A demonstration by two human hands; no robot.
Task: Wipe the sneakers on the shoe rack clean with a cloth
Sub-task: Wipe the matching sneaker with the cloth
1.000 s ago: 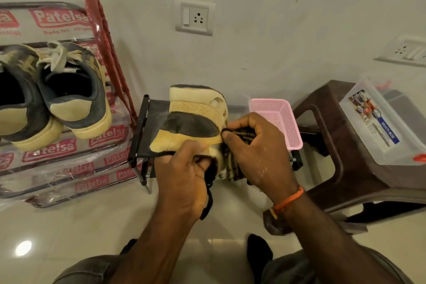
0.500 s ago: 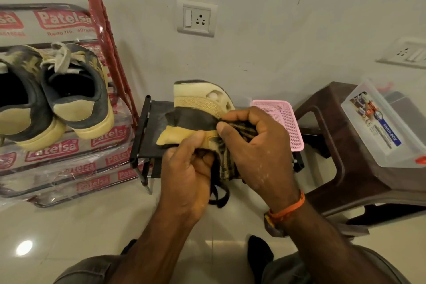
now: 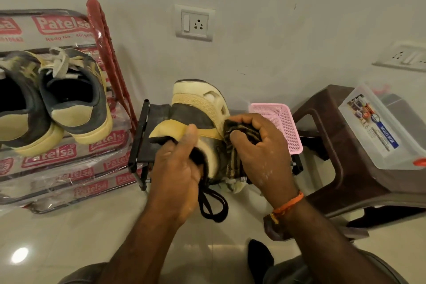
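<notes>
**Both hands on one sneaker, cloth against its side**

Gripping the sneaker [image 3: 196,120] at its collar, the left hand [image 3: 175,168] curls round the heel end with the thumb lying along the tan panel. The right hand [image 3: 258,150] bunches a dark striped cloth [image 3: 232,145] in its fingers and presses it to the shoe's right side. The shoe is held sole-up and toe pointing away, over a small black rack [image 3: 143,140]; black laces [image 3: 212,205] hang in a loop below the left hand.

Two more sneakers [image 3: 69,99] sit heel-out on the top tier of a bigger rack [image 3: 99,37] at left, its shelves wrapped in printed plastic.

A pink mesh basket [image 3: 283,127] stands on the black rack just behind the right hand; its contents cannot be made out. A clear lidded box [image 3: 378,127] lies tilted on a brown stool [image 3: 327,168] at right; what it holds is unclear.
</notes>
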